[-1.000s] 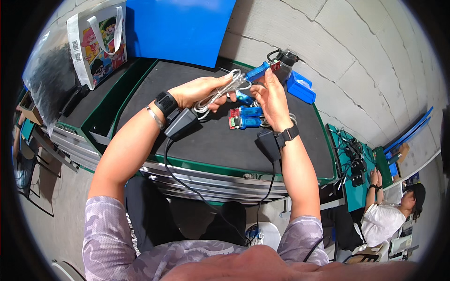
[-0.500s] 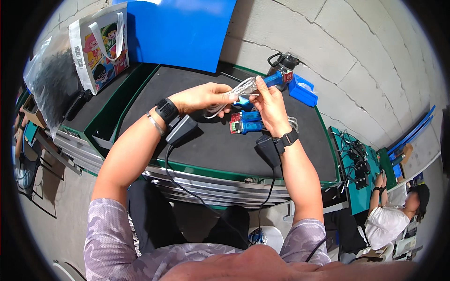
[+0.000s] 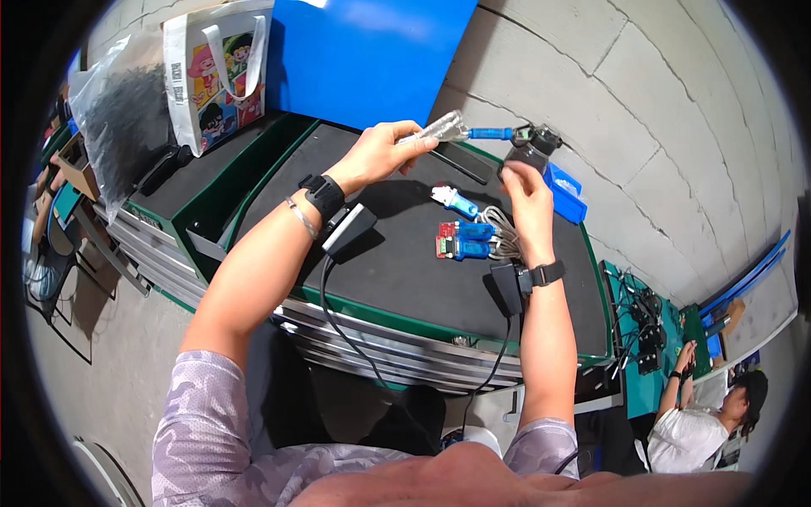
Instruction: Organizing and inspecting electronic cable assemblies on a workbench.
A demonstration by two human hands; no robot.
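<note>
Hands (image 3: pixel 382 156) (image 3: pixel 532 203) apart, cable (image 3: pixel 446 127) in left

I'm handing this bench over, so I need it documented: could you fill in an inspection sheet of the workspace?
Surface: green-edged dark mat, partly covered.
Handled things: coiled grey cable with blue plug, held off the mat; two blue adapters and another blue connector lying on it.
Clutter: dark bottle, blue bin, printed bag, plastic bag.
Hands: left hand grips the coiled grey cable; right hand near the bottle, grip unclear.
Cables: grey loops beside the adapters; black cords from both wrist boxes.
Surroundings: blue panel, block wall, co-worker by a teal table.
</note>
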